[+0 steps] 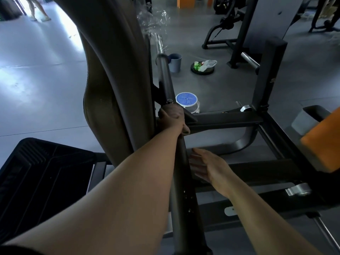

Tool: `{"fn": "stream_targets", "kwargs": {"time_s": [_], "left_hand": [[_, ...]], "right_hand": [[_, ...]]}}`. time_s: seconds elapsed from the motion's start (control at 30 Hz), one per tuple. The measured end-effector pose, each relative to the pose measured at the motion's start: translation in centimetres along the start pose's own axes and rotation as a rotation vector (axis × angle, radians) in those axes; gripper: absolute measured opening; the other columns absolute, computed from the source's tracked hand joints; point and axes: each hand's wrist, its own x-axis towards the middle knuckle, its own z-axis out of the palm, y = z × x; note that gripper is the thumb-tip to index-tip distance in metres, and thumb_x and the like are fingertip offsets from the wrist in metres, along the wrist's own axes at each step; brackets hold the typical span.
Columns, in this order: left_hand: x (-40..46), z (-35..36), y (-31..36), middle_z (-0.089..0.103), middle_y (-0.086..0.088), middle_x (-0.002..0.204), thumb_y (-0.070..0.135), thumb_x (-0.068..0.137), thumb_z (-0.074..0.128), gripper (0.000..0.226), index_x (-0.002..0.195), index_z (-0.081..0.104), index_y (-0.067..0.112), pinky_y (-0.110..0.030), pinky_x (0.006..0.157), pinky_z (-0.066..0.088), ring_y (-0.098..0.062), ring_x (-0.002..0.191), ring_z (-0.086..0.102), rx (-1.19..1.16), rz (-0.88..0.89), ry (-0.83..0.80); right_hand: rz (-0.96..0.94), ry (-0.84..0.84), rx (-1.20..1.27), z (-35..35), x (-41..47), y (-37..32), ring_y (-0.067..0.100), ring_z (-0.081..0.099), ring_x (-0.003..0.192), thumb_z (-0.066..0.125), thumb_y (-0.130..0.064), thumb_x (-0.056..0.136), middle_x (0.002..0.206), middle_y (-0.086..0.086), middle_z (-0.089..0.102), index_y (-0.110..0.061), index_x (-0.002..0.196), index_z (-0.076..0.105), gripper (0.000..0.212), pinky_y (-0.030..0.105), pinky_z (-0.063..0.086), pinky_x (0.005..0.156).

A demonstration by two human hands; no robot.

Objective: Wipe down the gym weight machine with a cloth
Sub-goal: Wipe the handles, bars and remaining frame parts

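L hand wiping the machine's upright bar w/ a cloth; R hand steadying lower down.

L fingers curled round the bar over the cloth, only a corner showing by the wrist at 5 o'clock; R fingers straight, flat against the bar, gripping nothing; risk: bar looks slick, cloth may bunch or slip out, and the knob just at 12 o'clock of the L hand could snag it; loose plastic wrap up top may tangle; containers on floor: blue cup at 1 o'clock, contents unseen; white tub w/ blue perforated lid, shut; dark dish w/ a plastic bag and sth green.
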Motion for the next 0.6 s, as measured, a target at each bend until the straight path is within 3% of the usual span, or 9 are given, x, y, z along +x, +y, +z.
{"fn": "stream_targets", "kwargs": {"time_s": [0.13,0.3,0.4,0.47,0.53,0.6], "left_hand": [[-2.2,-0.1,-1.5,0.020,-0.021,0.151,0.042,0.090,0.056,0.087,0.152,-0.005,0.028,-0.045,0.103,0.035,-0.037,0.131,0.036,-0.060,0.001,-0.042],[-4.4,-0.4,-3.5,0.010,-0.024,0.153,0.035,0.094,0.050,0.079,0.151,-0.004,0.024,-0.039,0.110,0.021,-0.035,0.137,0.027,0.016,0.142,-0.090],[-6.3,-1.2,-4.5,0.008,-0.024,0.154,0.026,0.100,0.040,0.065,0.152,0.001,0.019,-0.030,0.112,0.013,-0.036,0.140,0.019,0.075,0.243,-0.123],[-7.8,-1.9,-5.6,0.013,-0.020,0.155,0.018,0.099,0.044,0.066,0.152,0.005,0.019,-0.027,0.109,0.018,-0.038,0.141,0.018,0.092,0.359,-0.203],[-8.9,-2.4,-7.1,0.016,-0.018,0.155,0.021,0.095,0.051,0.074,0.152,0.004,0.026,-0.036,0.107,0.028,-0.036,0.137,0.028,0.028,0.402,-0.251],[-9.8,-2.5,-8.4,0.009,-0.021,0.155,0.031,0.092,0.051,0.078,0.150,-0.001,0.035,-0.036,0.101,0.037,-0.037,0.129,0.040,0.055,0.386,-0.221]], "right_hand": [[-0.002,0.007,-0.024,0.3,-1.5,0.1,0.021,0.066,0.099,0.051,-0.029,0.096,0.104,0.004,0.071,-0.018,0.106,0.064,0.021,0.043,0.047,0.099],[0.001,0.067,-0.018,1.0,-4.0,0.5,0.021,0.066,0.098,0.045,-0.027,0.098,0.103,0.004,0.071,-0.020,0.105,0.065,0.022,0.043,0.046,0.099],[-0.021,0.119,-0.023,1.6,-6.1,1.6,0.017,0.069,0.086,0.045,-0.028,0.099,0.094,0.002,0.073,-0.019,0.107,0.067,0.025,0.033,0.054,0.078],[-0.023,0.154,-0.063,2.2,-7.6,2.2,0.019,0.067,0.089,0.043,-0.030,0.100,0.097,0.003,0.072,-0.020,0.106,0.067,0.027,0.035,0.055,0.082],[-0.027,0.181,-0.129,2.7,-8.9,2.8,0.020,0.063,0.098,0.039,-0.030,0.102,0.106,0.004,0.068,-0.022,0.106,0.065,0.028,0.038,0.051,0.090],[-0.025,0.192,-0.172,3.0,-10.2,3.2,0.016,0.060,0.099,0.035,-0.029,0.103,0.110,0.002,0.064,-0.025,0.108,0.062,0.028,0.031,0.050,0.084]]}}
